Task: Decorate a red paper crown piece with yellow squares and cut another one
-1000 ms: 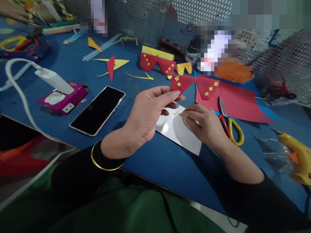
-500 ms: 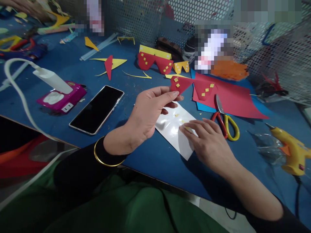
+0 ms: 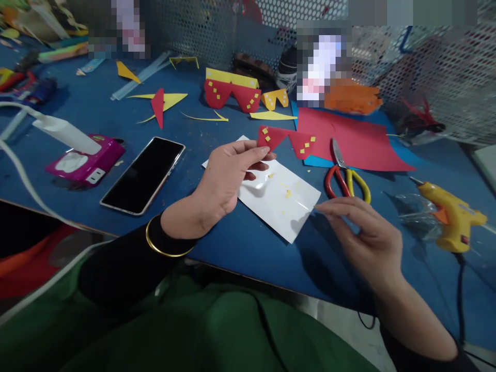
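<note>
My left hand (image 3: pixel 228 178) pinches one end of a red paper cut-out (image 3: pixel 284 139) with two pointed flaps and small yellow squares on it, held just above the blue table (image 3: pixel 248 248). Under it lies a glossy white backing sheet (image 3: pixel 279 199) with a few yellow bits left on it. My right hand (image 3: pixel 362 235) hovers to the right of the sheet's corner, thumb and fingers drawn together in a pinch; whatever is between them is too small to see.
Red-and-yellow scissors (image 3: pixel 344 175) lie beside a red paper sheet (image 3: pixel 352 139). A yellow glue gun (image 3: pixel 449 212) rests at the right. A black phone (image 3: pixel 143 175) and a pink power strip (image 3: pixel 87 163) with a white plug sit at the left. Finished red and yellow cut-outs (image 3: pixel 232 93) lie near a mesh fence.
My right hand has lifted off the white sheet and pulled back to the right, fingers closing into a pinch. The left hand keeps the red cut-out in the same grip.
</note>
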Demonstrator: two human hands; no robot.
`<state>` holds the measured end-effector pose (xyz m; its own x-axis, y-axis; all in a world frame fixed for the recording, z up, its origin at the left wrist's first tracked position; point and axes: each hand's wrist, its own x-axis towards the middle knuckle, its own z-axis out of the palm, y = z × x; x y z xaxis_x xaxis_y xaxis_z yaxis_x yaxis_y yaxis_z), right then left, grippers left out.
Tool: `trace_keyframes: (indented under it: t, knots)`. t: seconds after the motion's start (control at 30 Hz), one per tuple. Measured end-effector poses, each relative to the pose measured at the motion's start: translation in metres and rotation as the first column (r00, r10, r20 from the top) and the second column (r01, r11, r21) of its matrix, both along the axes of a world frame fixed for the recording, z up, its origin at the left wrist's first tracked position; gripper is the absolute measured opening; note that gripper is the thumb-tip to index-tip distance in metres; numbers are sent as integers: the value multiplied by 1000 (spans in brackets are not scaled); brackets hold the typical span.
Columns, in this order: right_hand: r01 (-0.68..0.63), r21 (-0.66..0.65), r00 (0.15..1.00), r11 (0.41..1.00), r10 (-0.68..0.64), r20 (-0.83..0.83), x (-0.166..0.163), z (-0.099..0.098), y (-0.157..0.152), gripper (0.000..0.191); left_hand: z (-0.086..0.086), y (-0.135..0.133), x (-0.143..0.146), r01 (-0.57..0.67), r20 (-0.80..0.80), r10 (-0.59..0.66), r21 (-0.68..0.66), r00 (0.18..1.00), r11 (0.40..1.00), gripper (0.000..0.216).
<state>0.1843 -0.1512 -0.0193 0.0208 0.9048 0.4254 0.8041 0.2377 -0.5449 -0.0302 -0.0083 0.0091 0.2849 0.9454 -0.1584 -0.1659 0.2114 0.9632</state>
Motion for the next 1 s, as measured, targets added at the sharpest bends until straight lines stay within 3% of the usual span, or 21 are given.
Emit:
trace_keyframes:
  t: [0.13,0.23,0.33,0.37,0.43,0.47,0.53,0.67,0.77,0.9,1.0]
  knots:
    - [166,-49,983,985,-170,-77,1,-1,-6,11,0,0,1,5,8,-5,-4,1000,1000,10]
    - [322,-48,946,946,-319,59,11,5,-6,17,0,0,2,22,9,-22,-12,1000,1000,9]
    - [517,26,835,856,-511,205,39,16,-4,31,-1,0,2,40,5,-40,-13,999,999,12]
    - [606,57,760,793,-599,253,51,20,-4,36,-1,0,2,46,2,-46,-14,999,999,12]
    - [852,125,414,509,-799,437,75,25,-7,43,-2,0,2,56,1,-56,-18,998,998,14]
    - [903,168,276,397,-832,481,85,26,-10,45,-2,-1,2,60,3,-60,-21,998,998,14]
    - [943,164,152,291,-810,566,99,25,-15,49,-2,-1,2,66,13,-65,-28,998,997,13]
    - [970,21,177,242,-762,623,105,22,-21,60,0,-3,3,75,28,-74,-50,997,996,10]
    - [987,-13,138,162,-795,590,104,24,-20,62,1,-3,2,72,35,-70,-67,997,995,10]
    - [987,-160,130,34,-761,636,108,29,-19,67,0,-2,1,66,56,-63,-58,996,996,11]
    - [983,-185,121,-3,-743,658,112,27,-20,65,0,-2,1,64,53,-61,-57,997,996,12]
